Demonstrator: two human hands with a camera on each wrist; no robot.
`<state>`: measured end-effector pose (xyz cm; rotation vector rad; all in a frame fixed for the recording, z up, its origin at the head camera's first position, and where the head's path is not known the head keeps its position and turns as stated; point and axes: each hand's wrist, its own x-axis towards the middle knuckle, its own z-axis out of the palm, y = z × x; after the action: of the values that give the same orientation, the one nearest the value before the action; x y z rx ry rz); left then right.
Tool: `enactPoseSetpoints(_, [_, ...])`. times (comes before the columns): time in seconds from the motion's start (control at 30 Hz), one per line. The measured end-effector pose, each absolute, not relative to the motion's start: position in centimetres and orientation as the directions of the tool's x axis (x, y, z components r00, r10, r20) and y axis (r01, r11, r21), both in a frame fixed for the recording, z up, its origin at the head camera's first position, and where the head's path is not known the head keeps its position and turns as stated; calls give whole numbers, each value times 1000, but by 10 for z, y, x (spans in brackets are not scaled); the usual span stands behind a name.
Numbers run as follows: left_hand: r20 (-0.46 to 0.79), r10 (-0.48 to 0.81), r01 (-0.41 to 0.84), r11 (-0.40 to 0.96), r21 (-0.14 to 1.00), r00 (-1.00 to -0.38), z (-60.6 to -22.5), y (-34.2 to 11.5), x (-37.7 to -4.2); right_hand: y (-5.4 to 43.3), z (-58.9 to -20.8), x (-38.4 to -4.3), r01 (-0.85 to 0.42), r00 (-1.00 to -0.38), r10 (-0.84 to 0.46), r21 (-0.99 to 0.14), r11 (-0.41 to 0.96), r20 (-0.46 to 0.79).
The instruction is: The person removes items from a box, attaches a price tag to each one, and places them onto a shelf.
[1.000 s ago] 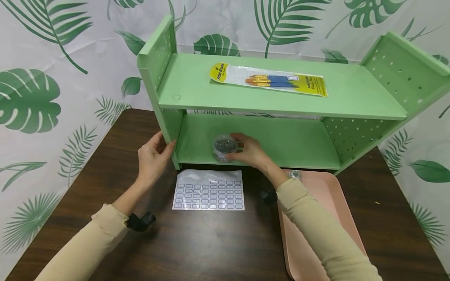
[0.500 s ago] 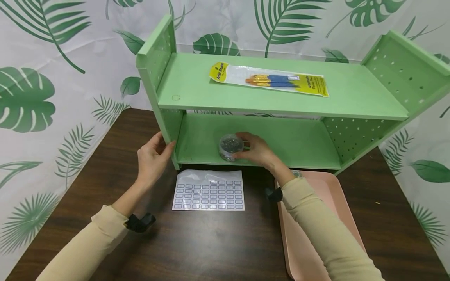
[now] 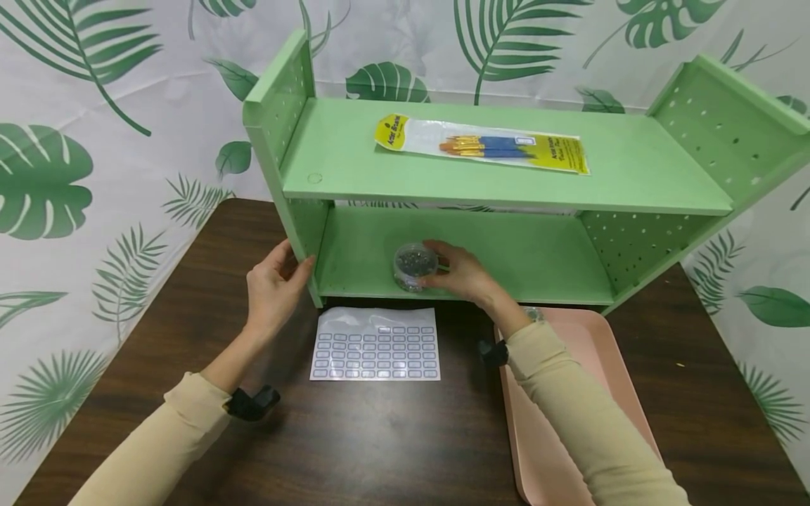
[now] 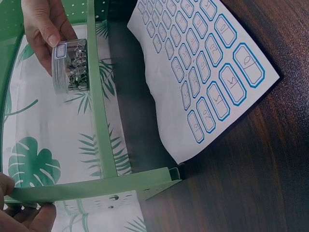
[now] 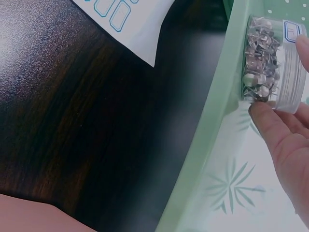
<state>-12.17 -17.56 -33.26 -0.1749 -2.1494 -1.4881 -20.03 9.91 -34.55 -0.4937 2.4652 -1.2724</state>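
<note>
My right hand (image 3: 465,273) grips a small round clear plastic jar (image 3: 415,268) by its side, on the lower board of the green shelf (image 3: 506,188). Shiny metallic bits, too small to name exactly, fill the jar, and in the right wrist view a small blue-bordered label (image 5: 291,31) sits on its clear lid. At the shelf's left end, my left hand (image 3: 276,284) holds the front edge of the side panel between thumb and fingers; some of those fingers are hidden behind the panel. The left wrist view shows fingers (image 4: 42,218) on both sides of that edge.
A sheet of blue-bordered labels (image 3: 375,355) lies on the dark wooden table (image 3: 380,443) before the shelf. To the right is a pink tray (image 3: 610,351), partly under my right forearm. Packaged paintbrushes (image 3: 484,144) rest on the upper board, and a leaf-patterned cloth hangs behind.
My right hand and the jar have shifted a little to the right along the lower board, then stayed there over the last half second. The left hand keeps its hold on the panel.
</note>
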Motion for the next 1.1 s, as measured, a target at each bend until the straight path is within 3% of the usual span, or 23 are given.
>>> enactPoseSetpoints(0.47, [482, -175, 393, 378, 838, -859, -362, -187, -139, 100, -346, -196, -145, -888, -443, -836, 530, -127])
enactPoseSetpoints(0.87, [476, -166, 380, 406, 831, -863, -335, -175, -122, 102, -345, -195, -172, -886, -452, -833, 526, -102])
enactPoseSetpoints(1.1, [483, -183, 383, 404, 831, -856, -355, -187, -134, 104, -336, -187, -224, -892, -451, -834, 505, -34])
